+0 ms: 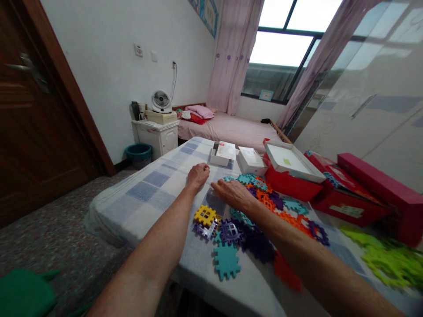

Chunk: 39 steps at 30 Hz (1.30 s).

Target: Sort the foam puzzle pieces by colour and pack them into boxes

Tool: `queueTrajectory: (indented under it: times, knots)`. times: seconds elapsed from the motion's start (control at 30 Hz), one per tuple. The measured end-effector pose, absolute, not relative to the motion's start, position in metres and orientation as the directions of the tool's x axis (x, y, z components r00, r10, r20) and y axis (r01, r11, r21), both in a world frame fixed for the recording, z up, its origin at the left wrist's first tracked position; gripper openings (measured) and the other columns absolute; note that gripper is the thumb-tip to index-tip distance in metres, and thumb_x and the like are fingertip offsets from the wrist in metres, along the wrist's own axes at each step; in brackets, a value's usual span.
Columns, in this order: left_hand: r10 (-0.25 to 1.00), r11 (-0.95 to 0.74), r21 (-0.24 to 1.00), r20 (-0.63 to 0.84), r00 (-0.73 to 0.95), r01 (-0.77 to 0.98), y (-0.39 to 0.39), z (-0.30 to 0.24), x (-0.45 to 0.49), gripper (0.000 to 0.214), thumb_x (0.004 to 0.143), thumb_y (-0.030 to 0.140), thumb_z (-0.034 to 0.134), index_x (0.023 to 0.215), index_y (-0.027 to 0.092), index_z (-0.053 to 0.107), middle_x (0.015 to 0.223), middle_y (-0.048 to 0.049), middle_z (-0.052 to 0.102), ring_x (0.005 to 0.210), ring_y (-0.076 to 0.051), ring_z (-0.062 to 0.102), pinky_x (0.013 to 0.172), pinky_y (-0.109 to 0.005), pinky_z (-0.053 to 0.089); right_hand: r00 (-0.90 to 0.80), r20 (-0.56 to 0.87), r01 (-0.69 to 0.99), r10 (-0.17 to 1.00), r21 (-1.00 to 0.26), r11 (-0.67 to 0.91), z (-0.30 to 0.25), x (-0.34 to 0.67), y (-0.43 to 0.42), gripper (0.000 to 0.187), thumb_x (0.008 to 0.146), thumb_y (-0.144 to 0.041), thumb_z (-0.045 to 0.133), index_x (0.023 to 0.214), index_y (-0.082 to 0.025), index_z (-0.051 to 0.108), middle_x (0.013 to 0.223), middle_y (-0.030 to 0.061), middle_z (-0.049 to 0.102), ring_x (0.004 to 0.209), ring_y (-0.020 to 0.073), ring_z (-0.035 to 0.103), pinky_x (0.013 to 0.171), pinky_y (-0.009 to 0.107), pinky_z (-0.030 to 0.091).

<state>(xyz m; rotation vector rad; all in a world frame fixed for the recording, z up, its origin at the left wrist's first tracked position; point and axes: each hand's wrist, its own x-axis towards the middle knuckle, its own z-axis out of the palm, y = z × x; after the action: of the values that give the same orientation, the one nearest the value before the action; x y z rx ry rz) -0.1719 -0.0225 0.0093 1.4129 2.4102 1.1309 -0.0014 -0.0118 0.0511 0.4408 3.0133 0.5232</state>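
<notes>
My left hand (198, 175) is over the checked tablecloth with its fingers curled closed; what they hold, if anything, is hidden. Just to its right, my right hand (231, 191) is low over the cloth, its fingers pressed together and pointing left, their undersides out of sight. Beside and under the right forearm spreads a pile of notched plastic building tiles. Nearest the left forearm are a yellow tile (205, 215), a purple window tile (231, 231) and a teal tile (226, 260). Orange tiles (294, 221) and further teal tiles (247, 178) reach beyond the right wrist.
A white open box (220, 159) and another white box (250, 159) stand behind my hands. Red boxes (350, 202) and a white lid (292, 159) line the right side. Lime-green pieces (393, 264) lie at the right edge. A green stool (26, 293) is at lower left.
</notes>
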Motion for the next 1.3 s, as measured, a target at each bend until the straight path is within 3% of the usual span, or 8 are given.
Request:
queueTrajectory:
  times: [0.23, 0.33, 0.43, 0.53, 0.67, 0.87, 1.0, 1.3]
  knots:
    - [0.792, 0.287, 0.654, 0.248, -0.557, 0.7, -0.022, 0.008, -0.172, 0.028, 0.082, 0.024, 0.044, 0.092, 0.021, 0.07, 0.082, -0.0066, 0.072, 0.082, -0.019, 0.066, 0.075, -0.026, 0.046, -0.969, 0.031, 0.241, 0.244, -0.064, 0.968, 0.061, 0.005, -0.037, 0.03, 0.091, -0.014, 0.039, 0.111, -0.02, 0.06, 0.103, 0.0068, 0.059, 0.083, 0.0131, 0.059, 0.075, 0.024, 0.042]
    - [0.792, 0.29, 0.652, 0.247, -0.558, 0.7, -0.022, 0.008, -0.172, 0.028, 0.082, 0.024, 0.044, 0.092, 0.021, 0.07, 0.082, -0.007, 0.072, 0.082, -0.019, 0.066, 0.075, -0.026, 0.047, -0.977, 0.003, 0.211, 0.214, -0.159, 0.965, 0.065, 0.008, -0.051, 0.029, 0.093, -0.034, 0.044, 0.108, -0.017, 0.061, 0.102, 0.0093, 0.058, 0.086, 0.0157, 0.058, 0.078, 0.027, 0.043]
    - [0.794, 0.294, 0.647, 0.245, -0.557, 0.703, -0.022, 0.008, -0.172, 0.028, 0.082, 0.024, 0.045, 0.092, 0.021, 0.07, 0.081, -0.0071, 0.072, 0.082, -0.019, 0.066, 0.075, -0.026, 0.047, -0.973, -0.022, 0.229, 0.229, -0.187, 0.955, 0.066, 0.009, -0.062, 0.052, 0.078, -0.058, 0.058, 0.106, -0.014, 0.061, 0.103, 0.0113, 0.056, 0.086, 0.0197, 0.057, 0.078, 0.031, 0.045]
    - [0.792, 0.298, 0.642, 0.245, -0.558, 0.706, -0.023, 0.009, -0.172, 0.028, 0.082, 0.024, 0.044, 0.093, 0.021, 0.07, 0.081, -0.0073, 0.072, 0.082, -0.02, 0.066, 0.075, -0.027, 0.047, -0.972, -0.026, 0.235, 0.234, -0.143, 0.961, 0.065, 0.007, -0.066, 0.045, 0.075, -0.049, 0.066, 0.103, -0.014, 0.063, 0.103, 0.0117, 0.057, 0.086, 0.0199, 0.057, 0.078, 0.031, 0.045]
    - [0.794, 0.297, 0.639, 0.247, -0.555, 0.71, -0.023, 0.009, -0.172, 0.028, 0.082, 0.024, 0.044, 0.092, 0.022, 0.07, 0.081, -0.0069, 0.072, 0.082, -0.02, 0.066, 0.075, -0.027, 0.046, -0.98, -0.014, 0.198, 0.198, -0.156, 0.968, 0.064, 0.006, -0.054, 0.023, 0.09, -0.024, 0.047, 0.103, -0.018, 0.064, 0.1, 0.009, 0.06, 0.085, 0.0157, 0.058, 0.078, 0.027, 0.043]
    - [0.796, 0.313, 0.632, 0.233, -0.559, 0.709, -0.02, 0.007, -0.173, 0.028, 0.081, 0.024, 0.044, 0.091, 0.022, 0.07, 0.082, -0.0063, 0.072, 0.081, -0.019, 0.066, 0.072, -0.026, 0.046, -0.939, 0.077, 0.324, 0.335, -0.129, 0.937, 0.056, 0.003, -0.034, 0.047, 0.087, -0.012, 0.039, 0.133, -0.022, 0.044, 0.099, 0.0087, 0.063, 0.085, 0.018, 0.06, 0.077, 0.028, 0.042]
    - [0.802, 0.309, 0.623, 0.235, -0.549, 0.719, -0.02, 0.007, -0.174, 0.028, 0.08, 0.026, 0.044, 0.092, 0.023, 0.069, 0.082, -0.0047, 0.072, 0.08, -0.017, 0.066, 0.07, -0.024, 0.045, -0.91, 0.116, 0.377, 0.398, -0.173, 0.91, 0.044, -0.002, -0.034, 0.054, 0.079, -0.007, 0.041, 0.132, -0.013, 0.039, 0.1, 0.0116, 0.065, 0.089, 0.0198, 0.06, 0.079, 0.03, 0.043]
    - [0.839, 0.303, 0.596, 0.203, -0.504, 0.744, -0.022, 0.007, -0.179, 0.032, 0.077, 0.032, 0.042, 0.096, 0.023, 0.066, 0.077, 0.0004, 0.073, 0.083, -0.019, 0.065, 0.071, -0.026, 0.046, -0.58, 0.361, 0.349, 0.731, -0.7, 0.623, 0.091, 0.124, -0.042, 0.039, 0.076, -0.016, 0.046, 0.115, -0.021, 0.053, 0.098, 0.0017, 0.063, 0.08, 0.0127, 0.059, 0.073, 0.026, 0.047]
